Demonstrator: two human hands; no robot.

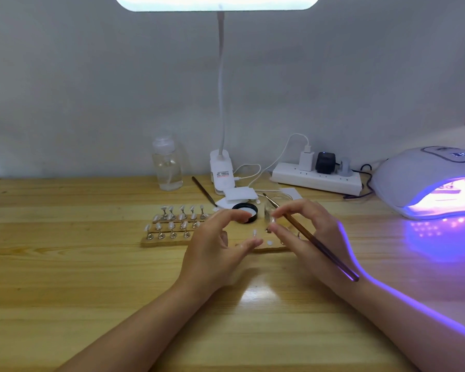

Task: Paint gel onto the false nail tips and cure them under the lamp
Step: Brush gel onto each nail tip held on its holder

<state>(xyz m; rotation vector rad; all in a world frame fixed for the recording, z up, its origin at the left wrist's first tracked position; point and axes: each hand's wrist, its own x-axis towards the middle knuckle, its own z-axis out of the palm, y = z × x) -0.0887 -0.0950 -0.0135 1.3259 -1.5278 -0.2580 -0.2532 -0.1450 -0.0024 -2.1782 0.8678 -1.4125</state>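
Note:
Several white false nail tips (172,220) stand on small metal holders along a clear base strip (169,241) at centre left. A few more tips (269,242) sit on the same strip between my hands. My right hand (304,234) holds a thin brown brush (320,244), handle toward me, bristle end up by a small clear jar (268,210). My left hand (215,248) hovers over the strip with curved fingers, holding nothing that I can see. A black jar lid (246,210) lies just behind. The curing lamp (424,181) glows violet at the right.
A clear liquid bottle (167,163), a white clip desk lamp (220,170), a second brush (203,190), white pads (239,196) and a power strip (317,178) with plugs and cables line the back of the wooden table (91,277).

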